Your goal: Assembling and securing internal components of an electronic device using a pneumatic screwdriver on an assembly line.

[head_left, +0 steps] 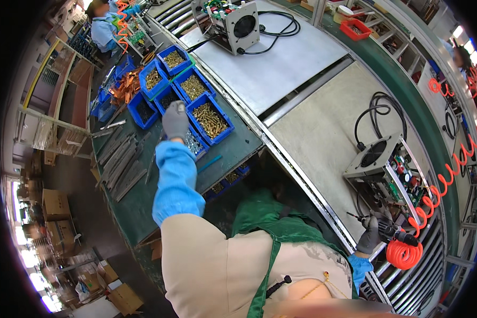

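Observation:
My left hand, in a grey glove and blue sleeve, is over the blue parts bins on the green bench at left. Its fingers are drawn together above a bin of dark small parts; what they hold, if anything, I cannot make out. Beside it stand a bin of brass-coloured fasteners and a bin of silver fasteners. At the lower right, my right hand, gloved too, grips a black power screwdriver, its bit pointing left. Just beyond it sits an open metal unit with a fan and circuit boards.
A red coiled hose hangs around the screwdriver. Another fan unit with a black cable stands on the far metal plate. Grey strips and copper-coloured parts lie on the bench. A co-worker is at far left.

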Motion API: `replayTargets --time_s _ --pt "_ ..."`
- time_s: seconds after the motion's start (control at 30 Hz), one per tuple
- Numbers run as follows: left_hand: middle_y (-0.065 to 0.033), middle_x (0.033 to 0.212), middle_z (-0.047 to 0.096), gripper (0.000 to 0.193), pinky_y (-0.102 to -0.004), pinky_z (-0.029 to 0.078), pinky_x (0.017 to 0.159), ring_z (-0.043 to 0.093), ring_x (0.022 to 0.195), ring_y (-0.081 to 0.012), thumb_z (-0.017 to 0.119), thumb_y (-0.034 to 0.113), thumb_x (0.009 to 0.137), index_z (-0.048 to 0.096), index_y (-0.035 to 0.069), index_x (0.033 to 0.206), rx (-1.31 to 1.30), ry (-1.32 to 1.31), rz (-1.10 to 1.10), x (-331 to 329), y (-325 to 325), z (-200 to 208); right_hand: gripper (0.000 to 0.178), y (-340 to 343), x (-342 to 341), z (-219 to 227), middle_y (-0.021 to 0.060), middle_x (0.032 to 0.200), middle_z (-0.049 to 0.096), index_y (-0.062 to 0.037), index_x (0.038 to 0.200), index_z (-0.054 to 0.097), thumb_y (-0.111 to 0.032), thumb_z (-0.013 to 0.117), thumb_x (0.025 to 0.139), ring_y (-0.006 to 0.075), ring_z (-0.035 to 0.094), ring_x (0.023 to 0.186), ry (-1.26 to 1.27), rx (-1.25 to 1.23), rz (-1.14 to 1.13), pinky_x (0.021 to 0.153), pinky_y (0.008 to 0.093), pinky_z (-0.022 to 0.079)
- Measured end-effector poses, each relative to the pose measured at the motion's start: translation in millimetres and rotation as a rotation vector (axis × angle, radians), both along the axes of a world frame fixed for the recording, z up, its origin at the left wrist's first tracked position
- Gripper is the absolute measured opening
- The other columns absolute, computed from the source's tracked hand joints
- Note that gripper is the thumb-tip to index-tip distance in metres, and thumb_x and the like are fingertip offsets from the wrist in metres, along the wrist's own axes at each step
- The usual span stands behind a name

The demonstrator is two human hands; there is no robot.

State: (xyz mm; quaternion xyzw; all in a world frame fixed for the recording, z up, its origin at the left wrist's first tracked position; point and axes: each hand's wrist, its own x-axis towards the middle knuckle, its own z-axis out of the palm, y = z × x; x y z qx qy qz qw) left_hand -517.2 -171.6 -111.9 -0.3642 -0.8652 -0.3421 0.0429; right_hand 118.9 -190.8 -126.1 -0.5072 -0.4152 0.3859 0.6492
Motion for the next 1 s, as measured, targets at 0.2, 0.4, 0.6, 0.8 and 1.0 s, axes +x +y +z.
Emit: replayTargets --time_s 0.2,0.4,0.6,0.8,1.0 --pt "-0.0159 0.123 0.058 0.039 -0.0397 0.042 0.099 0.053 0.116 -0.0324 0.055 0.021 0.083 0.059 0.007 0.118 -0.916 -0.045 0.004 -99 51 -23 0.05 16 -12 3 0.0046 0.083 0.059 -0.0026 0.121 0.052 -0.002 0.068 0.074 0.0108 0.053 0.061 -0.065 -0.047 -0.084 0.056 0.0243 0.044" --pt "-0.0204 0.115 0.061 0.034 -0.0404 0.044 0.094 0.056 0.11 -0.0357 0.061 0.026 0.08 0.063 0.006 0.107 -0.928 -0.04 -0.025 -107 62 -28 0.044 15 -39 25 0.004 0.078 0.055 -0.0051 0.119 0.05 0.0 0.065 0.077 0.0104 0.047 0.052 -0.018 -0.068 -0.062 0.048 0.0244 0.039" --pt "-0.0107 0.112 0.065 0.028 -0.0396 0.047 0.09 0.06 0.106 -0.0299 0.057 0.029 0.087 0.066 0.016 0.11 -0.838 0.009 0.038 -89 50 -11 0.043 25 -47 57 0.0062 0.078 0.056 -0.007 0.117 0.049 -0.004 0.066 0.078 0.0117 0.048 0.052 0.035 -0.058 0.026 0.048 0.0258 0.041" --pt "-0.0112 0.109 0.066 0.027 -0.0394 0.049 0.085 0.063 0.098 -0.0307 0.057 0.03 0.09 0.066 0.014 0.11 -0.446 0.102 0.175 -65 26 -6 0.049 36 -32 74 0.0075 0.082 0.058 -0.0065 0.118 0.052 -0.007 0.07 0.073 0.0147 0.052 0.061 -0.012 0.028 0.11 0.051 0.0265 0.043" --pt "-0.012 0.096 0.066 0.023 -0.0354 0.051 0.077 0.064 0.086 -0.0299 0.064 0.025 0.086 0.067 0.011 0.104 0.099 0.081 -0.325 87 22 -5 0.048 38 -18 111 0.0059 0.079 0.053 -0.0064 0.114 0.053 -0.009 0.07 0.069 0.0165 0.052 0.068 -0.043 0.06 0.188 0.071 0.0366 0.048"
